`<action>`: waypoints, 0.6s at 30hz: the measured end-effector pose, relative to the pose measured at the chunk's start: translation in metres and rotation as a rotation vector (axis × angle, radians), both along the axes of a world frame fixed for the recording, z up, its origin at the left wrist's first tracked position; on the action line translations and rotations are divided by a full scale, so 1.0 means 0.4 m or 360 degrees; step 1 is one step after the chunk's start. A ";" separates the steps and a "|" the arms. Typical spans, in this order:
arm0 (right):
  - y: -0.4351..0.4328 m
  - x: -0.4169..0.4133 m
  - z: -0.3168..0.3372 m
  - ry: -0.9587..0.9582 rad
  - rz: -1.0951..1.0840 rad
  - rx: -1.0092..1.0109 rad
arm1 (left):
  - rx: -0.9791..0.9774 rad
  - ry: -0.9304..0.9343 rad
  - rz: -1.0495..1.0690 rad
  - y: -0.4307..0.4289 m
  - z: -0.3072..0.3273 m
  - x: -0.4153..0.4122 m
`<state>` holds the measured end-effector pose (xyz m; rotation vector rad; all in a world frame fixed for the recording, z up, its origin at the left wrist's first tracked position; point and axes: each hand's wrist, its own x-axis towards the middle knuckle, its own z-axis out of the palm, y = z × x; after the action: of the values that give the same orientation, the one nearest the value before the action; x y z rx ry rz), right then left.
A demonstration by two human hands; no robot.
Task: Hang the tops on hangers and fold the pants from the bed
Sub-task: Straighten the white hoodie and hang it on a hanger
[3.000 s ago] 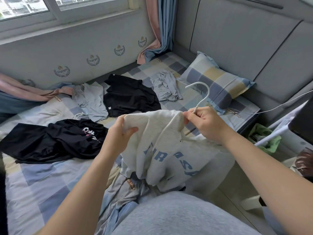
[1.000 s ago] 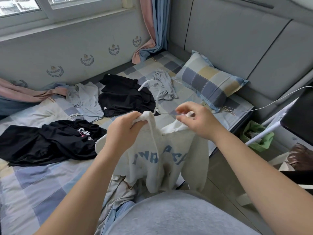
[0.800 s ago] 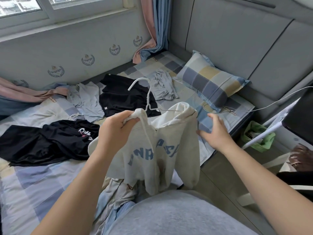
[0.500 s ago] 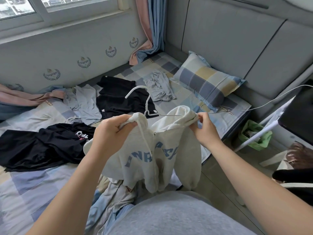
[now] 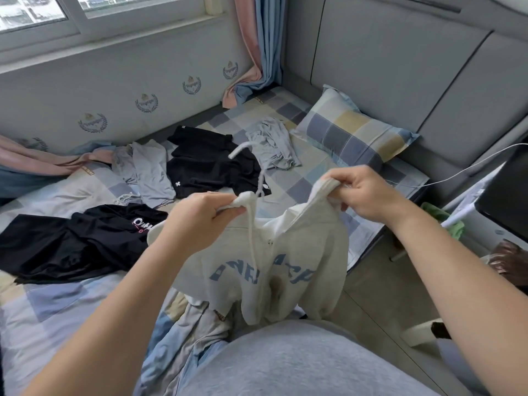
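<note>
Bed (image 5: pixel 51 315): covered with a checked sheet; loose garments are spread across it.
White hoodie (image 5: pixel 300 252): held up over the bed's near edge, stretched between both hands, with the blue lettering turned toward the camera.
Black top (image 5: pixel 71 244): laid flat on the bed, left of the hoodie.
Pillow (image 5: pixel 351 132): checked, set against the grey headboard.
Left hand (image 5: pixel 197 221): fingers are curled tightly round bunched collar fabric.
Right hand (image 5: pixel 368 195): the hoodie's far shoulder edge is pinched between thumb and curled fingers.
Hanger (image 5: pixel 248 151): white; only the hook and neck are seen, raised from the collar just beside the left fingers.
</note>
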<state>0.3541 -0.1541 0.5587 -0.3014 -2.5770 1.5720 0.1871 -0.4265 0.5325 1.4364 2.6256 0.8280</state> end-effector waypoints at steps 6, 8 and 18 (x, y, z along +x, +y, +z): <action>-0.123 -0.081 0.067 0.0223 0.0096 0.0153 | 0.0271 -0.0089 -0.0061 0.063 0.017 0.027; -0.126 -0.083 0.056 -0.0037 0.0134 0.0146 | 0.0374 -0.0174 -0.0012 0.062 0.022 0.017; -0.145 -0.113 0.040 -0.0043 0.0186 0.0072 | 0.0210 -0.0015 -0.0144 0.067 0.004 0.000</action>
<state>0.3088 -0.2120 0.5746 -0.1721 -2.6921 1.5535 0.1870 -0.3996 0.5342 1.5644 2.5204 1.0117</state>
